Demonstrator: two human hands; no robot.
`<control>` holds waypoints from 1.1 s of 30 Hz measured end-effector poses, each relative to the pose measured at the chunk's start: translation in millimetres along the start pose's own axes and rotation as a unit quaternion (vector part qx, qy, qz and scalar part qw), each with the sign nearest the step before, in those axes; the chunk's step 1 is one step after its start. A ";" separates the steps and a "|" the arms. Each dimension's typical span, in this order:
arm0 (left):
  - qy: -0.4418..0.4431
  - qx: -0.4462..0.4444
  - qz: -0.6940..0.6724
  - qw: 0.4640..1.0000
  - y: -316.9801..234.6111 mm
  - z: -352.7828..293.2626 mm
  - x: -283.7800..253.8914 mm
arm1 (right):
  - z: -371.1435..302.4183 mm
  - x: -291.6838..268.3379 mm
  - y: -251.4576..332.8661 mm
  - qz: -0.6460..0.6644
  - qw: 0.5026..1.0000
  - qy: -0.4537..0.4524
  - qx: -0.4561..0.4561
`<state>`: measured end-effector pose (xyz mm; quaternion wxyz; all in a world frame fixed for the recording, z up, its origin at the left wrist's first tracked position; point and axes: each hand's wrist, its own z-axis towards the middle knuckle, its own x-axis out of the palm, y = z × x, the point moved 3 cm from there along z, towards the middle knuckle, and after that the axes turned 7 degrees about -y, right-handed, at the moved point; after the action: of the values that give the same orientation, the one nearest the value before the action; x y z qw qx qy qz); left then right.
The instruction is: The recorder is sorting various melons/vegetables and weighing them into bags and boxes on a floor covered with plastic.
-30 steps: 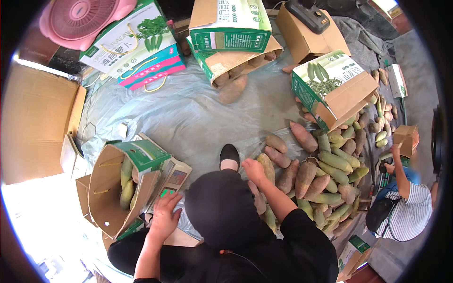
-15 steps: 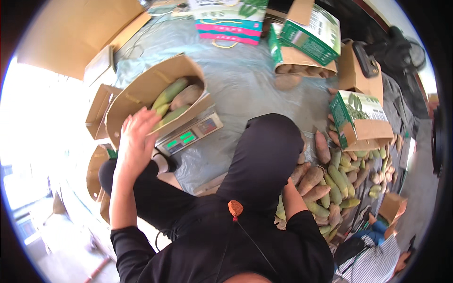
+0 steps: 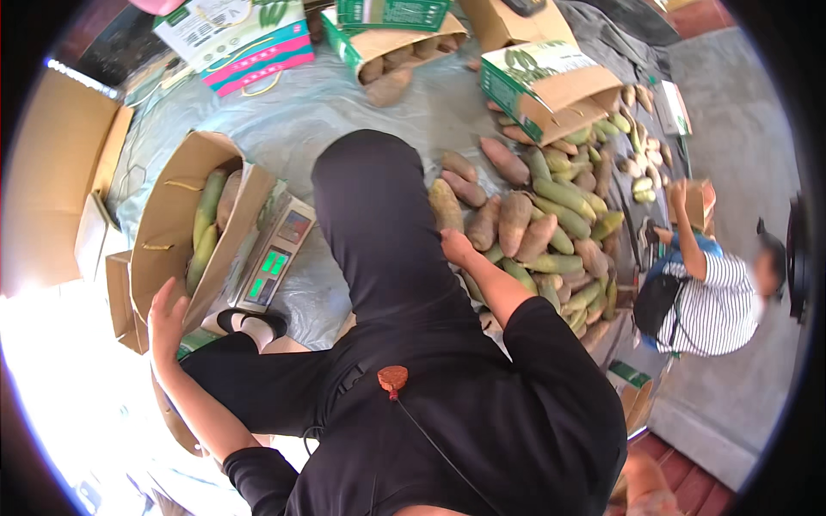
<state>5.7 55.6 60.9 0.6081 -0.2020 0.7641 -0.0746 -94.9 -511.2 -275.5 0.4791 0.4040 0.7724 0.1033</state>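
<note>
My left hand (image 3: 167, 323), fingers spread, is beside the near end of an open cardboard carton (image 3: 144, 249) and holds nothing. Inside the carton lie long green tubers (image 3: 206, 211) and a brown one (image 3: 229, 199). The carton rests on a digital scale (image 3: 280, 249) with a lit green display. Past my bent knee, my right hand (image 3: 456, 248) is at the edge of a heap of green and reddish-brown tubers (image 3: 564, 202). It is closest to a yellowish-brown tuber (image 3: 446, 206); its fingers are partly hidden, so I cannot make out a grip.
Green-and-white cartons (image 3: 551, 90) stand beyond the heap, one holding brown tubers (image 3: 409, 58). A colourful gift box (image 3: 245, 43) is on the plastic sheet (image 3: 284, 120) at the far left. Another person in a striped shirt (image 3: 710, 301) is at the right. A sandalled foot (image 3: 254, 328) rests by the scale.
The view has turned rightward, showing more of the heap and the other person. My left hand has drawn back from the carton's opening. My right hand has come out from behind my knee.
</note>
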 end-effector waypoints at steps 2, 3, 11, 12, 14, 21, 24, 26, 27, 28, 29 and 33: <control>-0.012 0.015 -0.048 0.999 -4.8 7.3 3.2 | -15.4 -18.6 12.4 -0.094 0.995 -0.019 0.014; -0.030 0.020 -0.098 0.995 -6.9 13.3 5.6 | -20.3 -25.6 6.3 -0.086 0.996 -0.013 0.025; 0.006 0.008 -0.097 0.995 43.1 26.7 21.8 | -38.8 -25.1 2.8 -0.132 0.991 0.004 0.031; 0.003 -0.006 -0.100 0.995 50.6 24.1 19.8 | -41.3 -24.6 11.4 -0.108 0.993 0.001 0.036; 0.005 -0.016 -0.098 0.995 53.7 24.0 21.5 | -38.2 -34.8 22.5 -0.099 0.993 0.018 0.054; 0.015 -0.029 -0.054 0.998 17.1 36.7 37.5 | -15.4 -38.6 0.9 -0.072 0.994 -0.005 0.087; 0.008 -0.046 -0.116 0.992 43.1 39.0 39.9 | -8.3 -35.6 5.4 -0.040 0.995 -0.026 0.087; -0.003 -0.042 -0.088 0.995 46.7 36.6 37.8 | -8.5 -32.8 15.1 -0.048 0.995 -0.008 0.082; -0.010 -0.035 -0.060 0.998 48.7 34.5 36.2 | -11.7 -31.3 19.9 -0.045 0.997 0.008 0.066; -0.019 -0.039 -0.064 0.997 50.7 32.2 36.0 | -10.9 -32.8 27.9 -0.046 0.998 0.022 0.048; -0.018 -0.048 -0.098 0.994 48.0 35.1 41.6 | -10.9 -30.0 22.2 -0.049 0.998 0.014 0.046; -0.025 -0.030 -0.091 0.995 52.4 35.7 42.6 | -9.7 -28.2 31.8 -0.038 0.996 -0.024 0.073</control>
<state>20.8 90.8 -5.2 0.6115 -0.2906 0.7290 -0.1011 -80.2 -508.7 -234.5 0.4700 0.4110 0.7809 0.0189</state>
